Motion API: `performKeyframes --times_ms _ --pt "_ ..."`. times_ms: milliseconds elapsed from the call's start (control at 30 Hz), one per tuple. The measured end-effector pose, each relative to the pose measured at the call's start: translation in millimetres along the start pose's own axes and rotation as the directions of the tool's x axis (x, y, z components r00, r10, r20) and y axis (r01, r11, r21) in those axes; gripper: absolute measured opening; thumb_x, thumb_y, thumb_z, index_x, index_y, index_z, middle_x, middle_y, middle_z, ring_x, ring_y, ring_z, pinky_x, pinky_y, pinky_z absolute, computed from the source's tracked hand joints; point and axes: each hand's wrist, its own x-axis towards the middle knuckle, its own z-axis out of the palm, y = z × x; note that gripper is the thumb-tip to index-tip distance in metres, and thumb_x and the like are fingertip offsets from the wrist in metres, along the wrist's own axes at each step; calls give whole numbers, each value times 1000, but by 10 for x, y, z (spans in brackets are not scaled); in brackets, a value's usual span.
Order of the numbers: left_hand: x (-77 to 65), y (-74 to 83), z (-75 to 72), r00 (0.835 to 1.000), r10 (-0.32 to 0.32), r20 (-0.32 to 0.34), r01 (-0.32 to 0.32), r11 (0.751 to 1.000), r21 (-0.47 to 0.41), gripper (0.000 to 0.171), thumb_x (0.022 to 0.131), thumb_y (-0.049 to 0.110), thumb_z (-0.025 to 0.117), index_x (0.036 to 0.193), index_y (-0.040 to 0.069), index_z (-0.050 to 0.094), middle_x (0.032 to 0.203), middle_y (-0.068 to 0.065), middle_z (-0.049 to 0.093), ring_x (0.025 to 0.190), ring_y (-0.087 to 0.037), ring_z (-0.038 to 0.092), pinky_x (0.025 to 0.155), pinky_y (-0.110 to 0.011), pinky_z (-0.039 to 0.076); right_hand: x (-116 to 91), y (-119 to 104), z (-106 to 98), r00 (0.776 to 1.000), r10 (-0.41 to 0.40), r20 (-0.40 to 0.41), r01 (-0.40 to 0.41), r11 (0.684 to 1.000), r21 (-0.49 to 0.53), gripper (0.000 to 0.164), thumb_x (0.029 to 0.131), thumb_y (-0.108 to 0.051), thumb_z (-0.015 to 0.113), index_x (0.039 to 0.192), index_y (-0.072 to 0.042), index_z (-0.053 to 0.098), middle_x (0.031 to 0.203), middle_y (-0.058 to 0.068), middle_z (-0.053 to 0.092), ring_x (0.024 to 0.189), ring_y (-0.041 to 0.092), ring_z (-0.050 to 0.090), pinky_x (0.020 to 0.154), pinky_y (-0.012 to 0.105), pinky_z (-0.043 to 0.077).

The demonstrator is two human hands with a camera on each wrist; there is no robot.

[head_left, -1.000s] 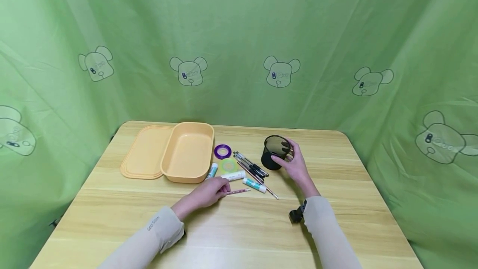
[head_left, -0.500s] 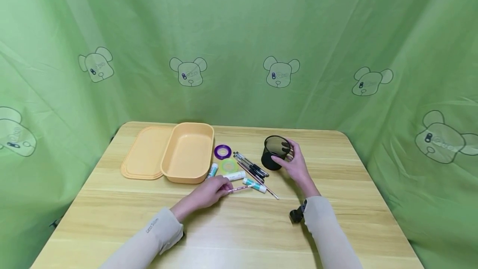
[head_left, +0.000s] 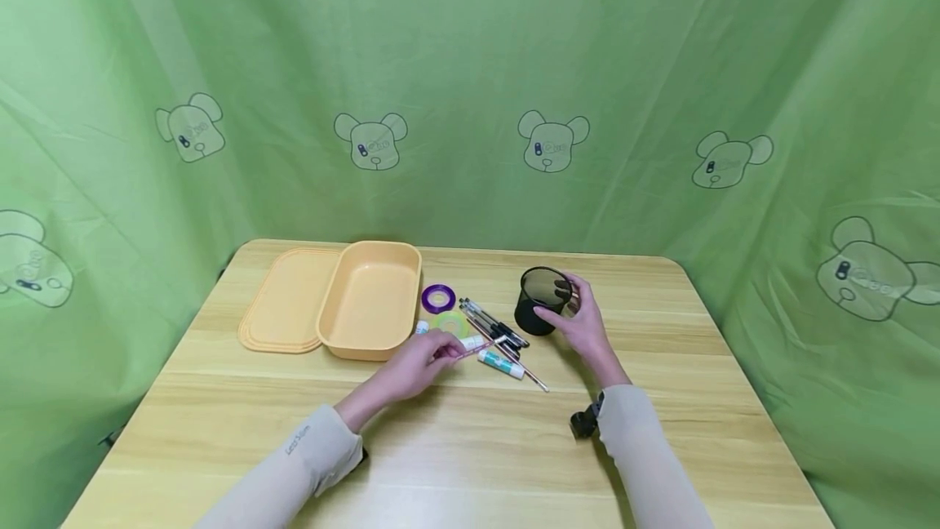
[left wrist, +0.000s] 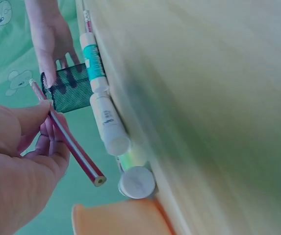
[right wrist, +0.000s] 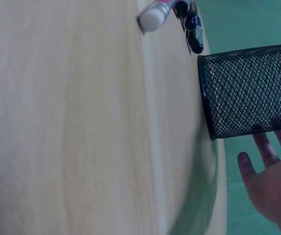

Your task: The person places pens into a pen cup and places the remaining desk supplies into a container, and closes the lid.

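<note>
My left hand [head_left: 417, 366] pinches a red pencil [left wrist: 74, 142] between thumb and fingers, its eraser end pointing toward the pen holder and its unsharpened end toward the wrist camera. In the head view the pencil passes over a white glue stick [head_left: 472, 343]. The right hand [head_left: 585, 333] holds a black mesh pen holder [right wrist: 248, 90] upright on the table, thumb at the near side and fingers around the far side. Between the hands lie a teal-and-white glue stick [head_left: 502, 364], several black pens [head_left: 507, 335] and another pencil [head_left: 536, 381].
An orange box [head_left: 370, 308] stands at the left, its lid [head_left: 286, 304] flat beside it. To the box's right lie a purple tape roll [head_left: 426, 301] and a yellow-green tape roll [head_left: 462, 325]. A further glue stick [head_left: 422, 326] is mostly hidden behind the left hand.
My left hand has lifted the pencil from the table and moved it slightly up and to the right, its eraser end tilting up toward the pens. The right hand and pen holder stay put.
</note>
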Motion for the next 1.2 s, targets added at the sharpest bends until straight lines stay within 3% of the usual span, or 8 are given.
performKeyframes --times_ms 200,333,567,933,1200 --pt "70 57 -35 1000 7 -22 -10 989 -150 18 90 5 64 107 10 67 95 0 65 86 -8 60 78 -20 53 -1 -13 -11 1000 27 9 -27 1000 6 98 67 -42 85 147 -28 29 147 6 39 135 35 35 115 48 27" --pt "95 112 -74 998 -40 -45 29 973 -228 20 90 7 64 110 12 67 96 1 66 85 -9 60 75 -23 54 -6 -14 -11 999 39 10 -39 999 2 100 66 -43 85 147 -30 29 149 6 37 135 36 35 114 49 27" --pt "165 149 -131 991 -90 -96 59 956 -288 22 90 8 64 111 15 66 99 2 69 86 -17 64 74 -24 55 -24 -30 -18 999 38 13 -38 999 -2 99 66 -43 85 147 -28 30 147 7 38 133 35 37 113 48 29" --pt "373 168 -200 977 -68 -200 1 949 -316 26 91 8 64 116 12 67 101 -6 70 87 -12 64 77 -23 55 -27 -30 -52 998 60 16 -59 996 -64 101 64 -51 84 147 -29 32 149 5 37 134 32 36 112 52 30" --pt "561 264 -221 968 -74 -238 -29 915 -404 25 91 10 64 116 11 66 103 -12 68 92 -14 63 82 -24 55 -22 -6 -47 998 63 30 -61 997 -53 98 66 -48 84 146 -25 34 148 7 37 132 34 39 110 50 34"
